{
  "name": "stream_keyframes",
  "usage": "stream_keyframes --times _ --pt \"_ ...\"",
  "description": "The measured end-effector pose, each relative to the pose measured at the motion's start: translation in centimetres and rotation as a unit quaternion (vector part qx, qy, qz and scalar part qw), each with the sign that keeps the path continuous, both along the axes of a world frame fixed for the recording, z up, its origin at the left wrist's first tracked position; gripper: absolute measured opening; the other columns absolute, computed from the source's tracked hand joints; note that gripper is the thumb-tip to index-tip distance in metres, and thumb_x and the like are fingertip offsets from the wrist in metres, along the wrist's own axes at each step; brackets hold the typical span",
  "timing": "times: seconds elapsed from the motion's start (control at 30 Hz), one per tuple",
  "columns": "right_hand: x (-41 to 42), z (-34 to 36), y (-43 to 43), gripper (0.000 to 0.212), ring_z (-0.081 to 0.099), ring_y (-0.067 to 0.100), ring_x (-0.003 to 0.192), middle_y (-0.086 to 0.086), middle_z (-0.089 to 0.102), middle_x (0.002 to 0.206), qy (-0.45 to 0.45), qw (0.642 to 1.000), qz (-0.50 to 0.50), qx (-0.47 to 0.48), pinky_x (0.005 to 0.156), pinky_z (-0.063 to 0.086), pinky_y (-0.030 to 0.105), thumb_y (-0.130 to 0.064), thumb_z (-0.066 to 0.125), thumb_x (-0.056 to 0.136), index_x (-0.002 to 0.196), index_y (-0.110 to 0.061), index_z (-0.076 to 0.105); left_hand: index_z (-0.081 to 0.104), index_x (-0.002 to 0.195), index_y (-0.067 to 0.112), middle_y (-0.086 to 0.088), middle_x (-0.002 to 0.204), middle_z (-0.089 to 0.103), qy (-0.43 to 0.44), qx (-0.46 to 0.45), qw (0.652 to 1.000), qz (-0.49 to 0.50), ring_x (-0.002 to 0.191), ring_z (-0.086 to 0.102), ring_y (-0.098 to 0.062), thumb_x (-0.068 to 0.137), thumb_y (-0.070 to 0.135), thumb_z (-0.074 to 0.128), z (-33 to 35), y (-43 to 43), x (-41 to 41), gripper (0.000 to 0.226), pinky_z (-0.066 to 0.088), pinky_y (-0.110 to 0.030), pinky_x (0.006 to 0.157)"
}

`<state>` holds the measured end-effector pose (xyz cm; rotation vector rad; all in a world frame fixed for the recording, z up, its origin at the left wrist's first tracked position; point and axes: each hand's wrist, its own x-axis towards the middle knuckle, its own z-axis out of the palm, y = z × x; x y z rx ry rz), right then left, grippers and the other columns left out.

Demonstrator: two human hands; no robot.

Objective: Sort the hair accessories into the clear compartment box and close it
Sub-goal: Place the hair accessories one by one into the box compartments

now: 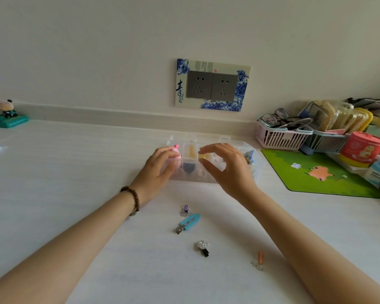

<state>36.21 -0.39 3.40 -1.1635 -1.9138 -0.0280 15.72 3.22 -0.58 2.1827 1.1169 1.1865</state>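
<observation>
Nearest the person, well behind both wrists, four clips lay loose on the table [53,172]. An orange clip [260,260] sat beside the right forearm, and a white flower clip [202,247], a blue clip [188,223] and a purple clip [185,210] ran forward between the arms.

Farther out, the left hand [156,170] pinched a pink accessory [176,151] in its fingertips, over the left end of the clear compartment box [184,176]. The right hand [226,165] hovered over the box's middle cells, fingers spread and gently bent, gripping nothing. Whether it touched the box could not be told.

The step looked like seating the pink piece in the end cell. It would go best lowered straight down and released only once below the dividers, so it could not tip into the neighbouring cell. The right hand would serve better steadying the box's wall than shading the cells. Beyond the fingertips, what seemed the lid lay open; closing should wait for the four clips.
</observation>
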Motion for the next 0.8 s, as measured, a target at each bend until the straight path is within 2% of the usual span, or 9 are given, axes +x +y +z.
stream_keyframes --times 0.07,0.13,0.2,0.3,0.43,0.5,0.6,0.73,0.8 --pt "-0.3 -0.1 -1.2 0.013 0.059 0.004 0.081 -0.009 0.068 0.092 0.017 0.994 0.076 -0.073 0.075 0.043 0.013 -0.027 0.067 0.083 0.094 -0.021 0.069 0.054 0.117 0.020 0.013 0.130 0.041 -0.008 0.010 1.000 0.000 0.120 0.035 0.012 0.086 0.052 0.037 -0.1 0.1 0.0 0.048 0.024 -0.005 0.099" --pt "-0.7 -0.5 -1.9 0.014 0.060 0.007 0.079 -0.008 0.069 0.090 -0.014 0.978 0.125 -0.166 0.070 0.046 0.017 -0.034 0.067 0.081 0.091 -0.024 0.070 0.054 0.117 0.020 0.013 0.131 0.042 -0.011 0.005 1.000 0.004 0.123 0.036 0.006 0.085 0.052 0.034 -0.1 0.2 0.1 0.049 0.025 -0.010 0.102" --pt "-0.9 -1.0 -2.1 0.020 0.058 0.009 0.079 -0.008 0.068 0.093 -0.054 0.961 0.141 -0.233 0.066 0.043 0.015 -0.039 0.069 0.078 0.092 -0.025 0.071 0.054 0.118 0.019 0.013 0.132 0.042 -0.010 0.002 1.000 0.008 0.123 0.037 0.003 0.088 0.044 0.037 -0.1 0.1 0.1 0.042 0.027 -0.015 0.103" --pt "-0.9 -1.3 -2.1 0.023 0.053 0.009 0.079 -0.007 0.062 0.091 -0.069 0.940 0.150 -0.300 0.068 0.039 0.012 -0.037 0.075 0.073 0.092 -0.023 0.073 0.054 0.118 0.018 0.013 0.131 0.041 -0.005 0.011 1.000 0.006 0.123 0.037 0.005 0.092 0.032 0.039 -0.2 0.2 0.0 0.033 0.028 -0.016 0.103" --pt "-1.3 -1.5 -2.4 0.020 0.054 0.016 0.084 -0.008 0.056 0.088 -0.073 0.934 0.150 -0.317 0.072 0.041 0.020 -0.034 0.078 0.071 0.089 -0.026 0.073 0.053 0.119 0.019 0.015 0.131 0.039 0.003 0.013 1.000 0.009 0.120 0.034 0.012 0.095 0.025 0.039 -0.3 0.2 0.0 0.028 0.028 -0.012 0.100" --pt "-1.4 -1.5 -2.5 0.018 0.054 0.017 0.085 -0.008 0.056 0.088 -0.074 0.932 0.152 -0.320 0.073 0.042 0.022 -0.033 0.077 0.072 0.088 -0.027 0.073 0.053 0.119 0.019 0.014 0.132 0.039 0.001 0.011 1.000 0.008 0.121 0.035 0.008 0.095 0.025 0.039 -0.2 0.2 0.0 0.028 0.029 -0.014 0.101" --pt "-1.5 -1.6 -2.5 0.015 0.050 0.015 0.078 -0.008 0.058 0.085 -0.064 0.930 0.160 -0.324 0.067 0.039 0.017 -0.030 0.076 0.074 0.087 -0.023 0.073 0.053 0.119 0.020 0.013 0.132 0.040 -0.005 0.010 1.000 0.008 0.123 0.036 0.004 0.095 0.028 0.039 -0.2 0.2 0.0 0.029 0.031 -0.020 0.103" --pt "-1.5 -1.7 -2.3 0.014 0.049 0.011 0.068 0.008 0.068 0.084 -0.035 0.929 0.151 -0.338 0.063 0.040 0.018 -0.029 0.075 0.074 0.081 -0.016 0.072 0.054 0.118 0.021 0.013 0.133 0.040 -0.009 0.006 1.000 0.008 0.125 0.036 0.001 0.091 0.037 0.036 -0.3 0.2 0.0 0.036 0.032 -0.026 0.105" --pt "-1.4 -1.7 -2.2 0.012 0.051 0.011 0.068 0.009 0.070 0.086 -0.029 0.930 0.149 -0.336 0.063 0.041 0.019 -0.027 0.075 0.075 0.081 -0.016 0.072 0.054 0.117 0.021 0.013 0.134 0.041 -0.011 0.007 1.000 0.007 0.125 0.036 0.001 0.092 0.037 0.037 -0.2 0.2 0.1 0.035 0.032 -0.028 0.106"
